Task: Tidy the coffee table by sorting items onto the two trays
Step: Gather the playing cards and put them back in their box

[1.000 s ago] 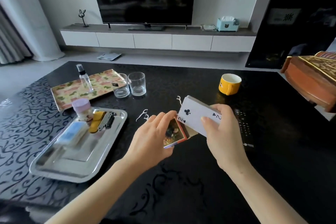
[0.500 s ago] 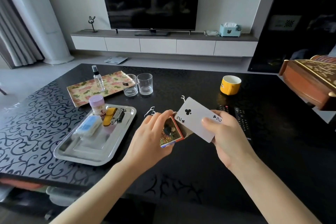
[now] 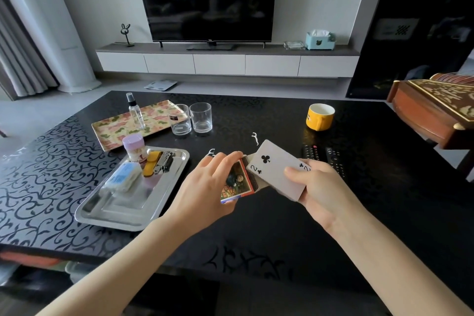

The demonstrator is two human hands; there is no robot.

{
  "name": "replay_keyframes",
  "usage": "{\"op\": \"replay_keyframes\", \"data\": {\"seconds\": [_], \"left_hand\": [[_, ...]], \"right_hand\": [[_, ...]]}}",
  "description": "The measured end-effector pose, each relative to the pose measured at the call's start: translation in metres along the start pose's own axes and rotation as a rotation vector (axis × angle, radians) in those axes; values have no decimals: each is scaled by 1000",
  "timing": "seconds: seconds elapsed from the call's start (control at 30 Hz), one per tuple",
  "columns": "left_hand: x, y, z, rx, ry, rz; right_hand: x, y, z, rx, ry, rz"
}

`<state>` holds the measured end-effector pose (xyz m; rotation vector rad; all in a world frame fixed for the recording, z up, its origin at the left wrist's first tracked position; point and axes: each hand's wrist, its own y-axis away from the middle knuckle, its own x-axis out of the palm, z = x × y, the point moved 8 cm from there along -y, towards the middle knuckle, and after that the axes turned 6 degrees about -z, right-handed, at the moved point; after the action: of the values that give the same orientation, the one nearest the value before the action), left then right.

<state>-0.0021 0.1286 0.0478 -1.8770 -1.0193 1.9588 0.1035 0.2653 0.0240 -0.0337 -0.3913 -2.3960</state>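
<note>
My right hand (image 3: 315, 187) grips a deck of playing cards (image 3: 275, 168), the two of clubs on top. My left hand (image 3: 205, 187) holds the colourful card box (image 3: 237, 181), its open end against the deck's left edge, above the black coffee table (image 3: 256, 233). To the left lies a steel tray (image 3: 102, 215) with a toothpick jar (image 3: 134, 149), a blue packet (image 3: 123, 178), a yellow item and a metal clipper. Behind it a patterned tray (image 3: 118, 131) bears a spray bottle (image 3: 136, 110).
Two clear glasses (image 3: 191, 118) stand beside the patterned tray. A yellow mug (image 3: 319, 117) is at the back right, two remotes (image 3: 324, 159) behind my right hand, and floss picks (image 3: 255, 137) lie loose. A wooden instrument (image 3: 433, 108) sits off the right edge.
The view has shifted a little, so the table sits further right in frame. My hands keep hold of the box and deck, which stay pressed together much as before.
</note>
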Motion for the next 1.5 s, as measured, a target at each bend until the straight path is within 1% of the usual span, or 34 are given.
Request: {"op": "replay_keyframes", "data": {"seconds": [0.17,0.37,0.57,0.67,0.7,0.8,0.9,1.07,1.2,1.27,1.37,1.43,1.5], "left_hand": [[0,-1,-6,28,11,21],[2,0,-5,18,27,19],[3,-2,-4,0,79,23],[4,-4,-7,24,76,28],[4,-4,-8,39,59,28],[4,-6,-12,73,-18,27],[4,-8,-13,84,-62,31],[8,-4,-16,104,-66,68],[9,-3,-21,134,-77,59],[9,-5,-25,123,-62,36],[13,-9,-28,74,-47,21],[17,-9,-23,11,-20,32],[21,-6,-15,-65,20,38]], "right_hand": [[-8,-2,-6,-47,124,-85],[-9,-1,-5,-87,141,-125],[-10,9,5,-294,232,-188],[-12,10,8,-322,240,-201],[-13,12,11,-353,290,-206],[-7,20,19,-501,553,-178],[-2,24,22,-565,720,-131],[2,20,27,-506,916,-68],[15,17,34,-477,1003,-19],[23,20,36,-496,1012,-1],[41,22,36,-585,1050,45],[43,16,34,-563,1030,75],[33,8,30,-447,859,68]]}}
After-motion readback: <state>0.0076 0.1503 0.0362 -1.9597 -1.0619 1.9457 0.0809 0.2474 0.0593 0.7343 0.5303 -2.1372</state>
